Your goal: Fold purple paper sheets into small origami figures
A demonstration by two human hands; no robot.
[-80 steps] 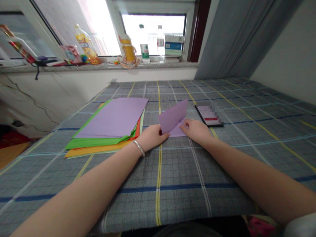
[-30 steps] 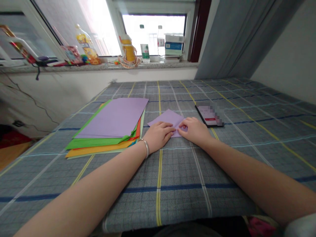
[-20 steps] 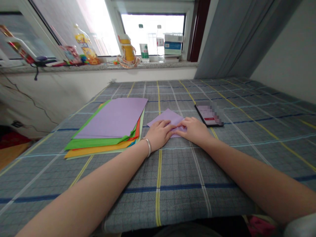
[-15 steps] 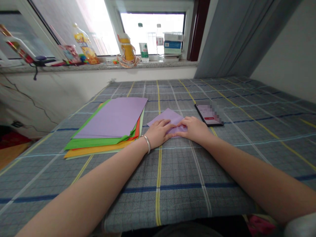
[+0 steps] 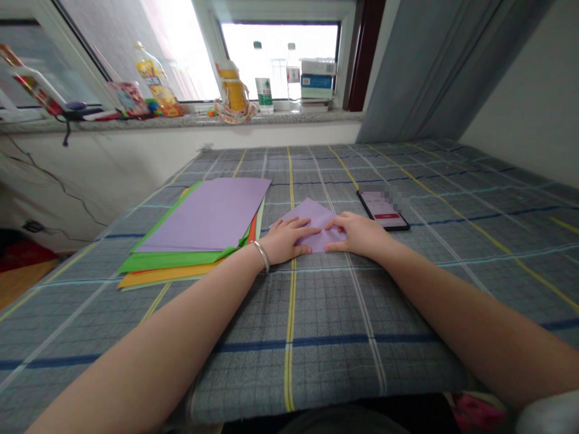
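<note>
A small folded purple paper (image 5: 314, 218) lies flat on the grey plaid cloth (image 5: 316, 313). My left hand (image 5: 284, 240), with a silver bracelet on its wrist, rests on the paper's near left part, fingers stretched out flat. My right hand (image 5: 357, 234) lies on the paper's near right part, fingers also flat and pressing down. The fingertips of both hands point toward each other across the paper. Neither hand holds anything.
A stack of coloured sheets (image 5: 199, 226), purple on top with green, orange and red below, lies to the left. A phone (image 5: 384, 211) lies to the right of the paper. Bottles (image 5: 262, 81) and boxes (image 5: 319, 78) stand on the windowsill behind.
Earlier my left hand held a flap of the purple paper raised; the flap now lies folded flat. Since then both hands have slid slightly apart along the paper, pressing it.
</note>
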